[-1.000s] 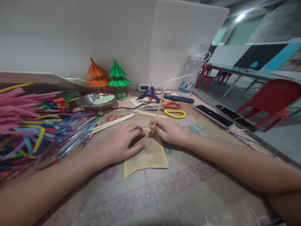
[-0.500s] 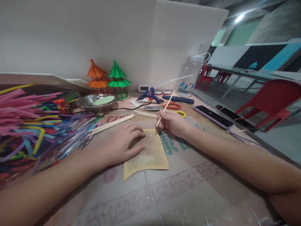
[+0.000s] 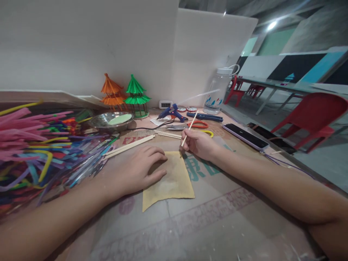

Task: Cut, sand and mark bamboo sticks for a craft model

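Note:
My left hand [image 3: 144,166] rests with fingers apart on the left side of a yellow sandpaper-like sheet [image 3: 174,183], which lies on the printed cardboard. Pinched in my right hand [image 3: 198,144] is a thin wooden stick [image 3: 192,123], tilted, its lower end near the sheet's top right corner. Whether that tip touches the sheet, I cannot tell. Beyond the left hand lie several pale wooden sticks [image 3: 130,145], and more sticks [image 3: 168,135] lie just past the sheet. Scissors with red handles [image 3: 198,124] and a yellow handle [image 3: 208,133] are behind the right hand.
Pipe cleaners [image 3: 32,145] pile up on the left beside a metal bowl [image 3: 95,121]. An orange model pavilion [image 3: 112,90] and a green one [image 3: 136,90] stand behind. A blue glue gun [image 3: 171,112], water bottle [image 3: 214,90] and phone [image 3: 244,137] line the far side.
The stick's upper end has shifted slightly left and down in the picture. The view has tilted a little, and the left hand stays in place on the sheet.

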### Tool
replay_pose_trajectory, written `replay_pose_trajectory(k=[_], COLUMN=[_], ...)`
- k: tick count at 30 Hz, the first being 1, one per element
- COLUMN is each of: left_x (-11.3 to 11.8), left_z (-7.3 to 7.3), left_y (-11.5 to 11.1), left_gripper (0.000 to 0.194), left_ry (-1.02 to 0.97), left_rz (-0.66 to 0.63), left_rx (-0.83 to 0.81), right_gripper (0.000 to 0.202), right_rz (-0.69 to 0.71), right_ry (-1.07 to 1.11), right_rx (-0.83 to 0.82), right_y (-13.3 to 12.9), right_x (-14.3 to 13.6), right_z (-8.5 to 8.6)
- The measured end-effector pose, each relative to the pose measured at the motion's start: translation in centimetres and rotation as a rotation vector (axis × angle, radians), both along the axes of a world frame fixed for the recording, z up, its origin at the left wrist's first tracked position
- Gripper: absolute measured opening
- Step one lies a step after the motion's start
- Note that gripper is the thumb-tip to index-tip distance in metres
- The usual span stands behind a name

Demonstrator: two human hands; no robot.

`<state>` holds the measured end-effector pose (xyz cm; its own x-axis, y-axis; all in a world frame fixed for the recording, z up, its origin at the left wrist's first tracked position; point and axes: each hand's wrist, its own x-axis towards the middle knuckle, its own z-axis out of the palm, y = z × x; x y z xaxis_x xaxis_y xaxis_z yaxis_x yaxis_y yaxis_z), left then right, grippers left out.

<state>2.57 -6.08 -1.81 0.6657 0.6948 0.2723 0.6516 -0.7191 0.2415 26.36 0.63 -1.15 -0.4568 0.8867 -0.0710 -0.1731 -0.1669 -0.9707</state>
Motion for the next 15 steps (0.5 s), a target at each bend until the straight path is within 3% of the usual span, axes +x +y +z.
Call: replay_pose_trajectory(k=[3,6,11,15], left_x=[-0.1,-0.3,-1.3,-3.1], left_z=[-0.1,0.0,1.4,2.4], left_y=[-0.1,-0.1,0.3,1.0], left_gripper=[0.033,0.033,0.029,0.023], left_ry=[0.002,0.011,0.07,0.328], left_rz=[-0.006,-0.005,0.157,0.315], left_rx=[0.012,0.02,0.112,0.307], right_gripper=[0.028,0.036,0.041,0.035], right_rz=[0.001,-0.029,-0.053,0.018], right_ry=[-0.023,-0.182,-0.87,-1.304], right_rx=[0.037,0.228,0.941,1.06], right_y=[0.1,0.1,-0.5,-0.8], right_x=[0.0,0.3,0.9,1.2], right_z=[-0.2,-0.3,0.5,1.0])
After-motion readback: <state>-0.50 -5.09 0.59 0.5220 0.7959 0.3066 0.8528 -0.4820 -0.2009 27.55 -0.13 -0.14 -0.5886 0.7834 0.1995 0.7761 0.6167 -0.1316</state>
